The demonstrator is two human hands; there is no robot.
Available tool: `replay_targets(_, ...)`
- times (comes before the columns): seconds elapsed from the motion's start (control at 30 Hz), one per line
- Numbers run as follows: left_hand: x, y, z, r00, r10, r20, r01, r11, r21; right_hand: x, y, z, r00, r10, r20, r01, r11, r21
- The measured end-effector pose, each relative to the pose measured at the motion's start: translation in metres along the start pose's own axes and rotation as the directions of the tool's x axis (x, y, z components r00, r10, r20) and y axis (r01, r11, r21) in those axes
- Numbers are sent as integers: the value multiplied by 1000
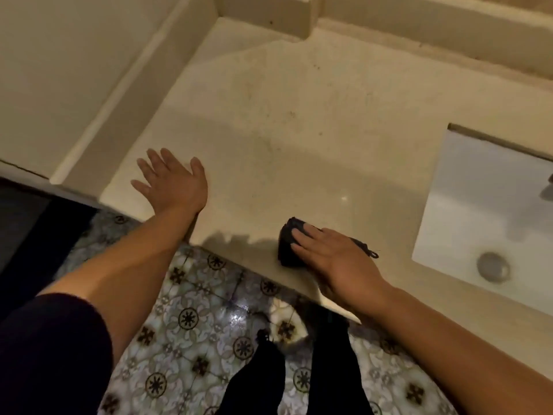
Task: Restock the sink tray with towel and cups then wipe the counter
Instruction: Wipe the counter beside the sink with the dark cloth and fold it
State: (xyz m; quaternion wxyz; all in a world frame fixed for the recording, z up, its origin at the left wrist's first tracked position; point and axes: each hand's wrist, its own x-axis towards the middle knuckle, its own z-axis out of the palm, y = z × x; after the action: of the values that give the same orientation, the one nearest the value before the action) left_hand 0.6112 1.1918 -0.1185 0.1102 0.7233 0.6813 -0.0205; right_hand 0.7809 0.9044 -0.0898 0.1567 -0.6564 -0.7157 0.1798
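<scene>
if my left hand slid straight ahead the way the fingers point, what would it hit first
Probably the raised ledge bordering the counter on the left. The left hand points up and slightly left, over bare counter until then.

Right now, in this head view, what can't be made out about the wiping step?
- Dark cloth: mostly covered by the right hand, so its size and fold are hidden.
- Sink: cut off by the right edge; the tap shows only as a sliver.
- Tray, towel and cups: none in view.
- Counter: dim light and blur, so faint specks may be dirt or stone pattern.
- Left hand: flat, fingers spread; pressure unknowable.
</scene>
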Motion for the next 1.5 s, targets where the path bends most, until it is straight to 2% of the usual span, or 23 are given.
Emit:
replay_targets(0.27,1,-8,1,998,44,46,-44,999,2,-34,-73,29,996,0,-91,17,983,185)
replay_targets(0.33,1,-10,1,998,51,45,-51,999,7,-43,-83,35,992,70,-105,-30,938,345)
replay_targets(0.37,1,-10,1,997,53,47,-54,999,9,-47,-88,36,980,184,-82,-122,866,484)
replay_targets(0.4,1,-10,2,997,56,48,-57,998,12,-50,-92,36,944,328,-24,-238,732,639)
replay_targets(0.43,0,-10,2,997,59,48,-59,998,15,-52,-96,34,882,463,88,-342,501,795)
replay_targets(0.47,0,-10,2,997,61,44,-61,998,17,-52,-98,31,814,536,224,-368,176,913)
replay_targets(0.5,0,-10,2,997,61,41,-61,998,17,-52,-98,29,768,536,350,-312,-165,936)
replay_targets(0.53,-1,-10,1,997,59,40,-60,998,15,-51,-96,28,741,498,450,-229,-442,867)
replay_targets(0.57,-1,-11,1,997,59,42,-60,998,14,-51,-92,25,723,469,507,-153,-607,780)
replay_targets(0.6,-1,-11,1,997,61,44,-62,998,15,-50,-87,21,709,458,536,-101,-686,721)
replay_targets(0.63,-2,-11,1,997,62,45,-63,998,16,-48,-81,15,702,460,544,-76,-711,699)
replay_targets(0.73,-6,-11,1,997,59,40,-60,998,9,-36,-45,-24,702,517,490,-37,-660,750)
replay_targets(0.8,-7,-10,1,998,57,30,-58,998,7,-22,-3,-63,688,624,370,18,-525,851)
replay_targets(0.87,-7,-10,0,998,51,26,-51,999,12,-1,45,-110,670,725,158,69,-273,960)
replay_targets(0.93,-7,-10,1,999,42,13,-42,999,24,23,96,-153,645,763,-40,30,28,999)
replay_targets(1.0,-6,-11,2,999,34,-6,-34,999,33,49,149,-184,563,807,-176,-108,284,953)
replay_targets(1.07,-5,-11,4,999,28,-27,-27,999,43,76,204,-201,500,811,-304,-320,499,805)
replay_targets(1.13,-5,-9,4,999,25,-45,-22,998,53,96,254,-204,551,732,-402,-502,675,541)
replay_targets(1.17,-5,-8,4,998,23,-53,-20,998,56,104,275,-200,605,677,-418,-552,736,393)
replay_targets(1.23,-5,-6,4,998,18,-67,-14,998,60,113,305,-183,769,535,-351,-531,839,116)
replay_targets(1.3,-6,-5,3,998,15,-68,-11,998,63,117,321,-162,878,402,-259,-439,892,-105)
replay_targets(1.37,-5,-4,3,997,16,-71,-12,998,66,118,325,-153,905,336,-261,-395,892,-219)
replay_targets(1.5,-5,-4,2,997,20,-75,-15,998,58,96,293,-140,929,297,-222,-343,914,-214)
